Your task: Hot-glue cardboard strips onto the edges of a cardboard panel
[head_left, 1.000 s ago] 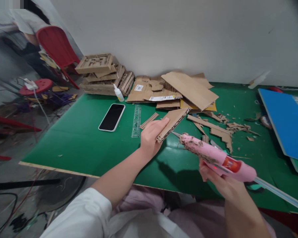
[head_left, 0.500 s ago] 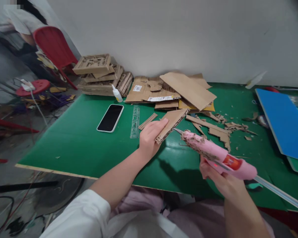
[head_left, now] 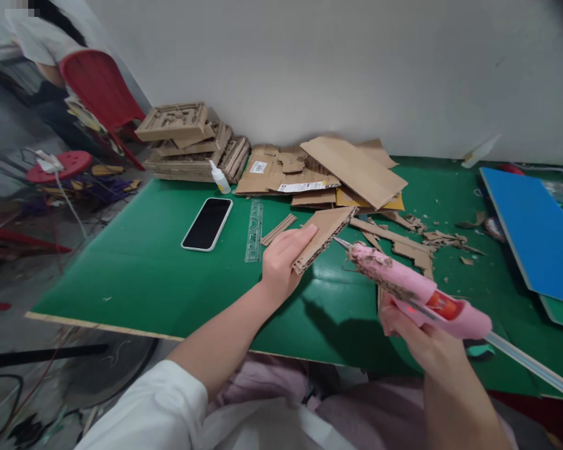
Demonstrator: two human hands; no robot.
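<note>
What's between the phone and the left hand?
Head view: a clear ruler nearer the phone, then narrow cardboard by the left hand.

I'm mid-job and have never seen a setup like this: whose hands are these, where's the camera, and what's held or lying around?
No machine here: a person works bare-handed, seen from a camera worn on their head, looking forward and down. The left hand holds a flat brown cardboard piece; the right hand grips a pink plastic glue gun, its tip close to the cardboard's edge. On the green tabletop lie a black phone with a white border, a clear plastic ruler and brown cardboard scraps. A small white bottle stands in front of stacked brown cardboard frames.
</note>
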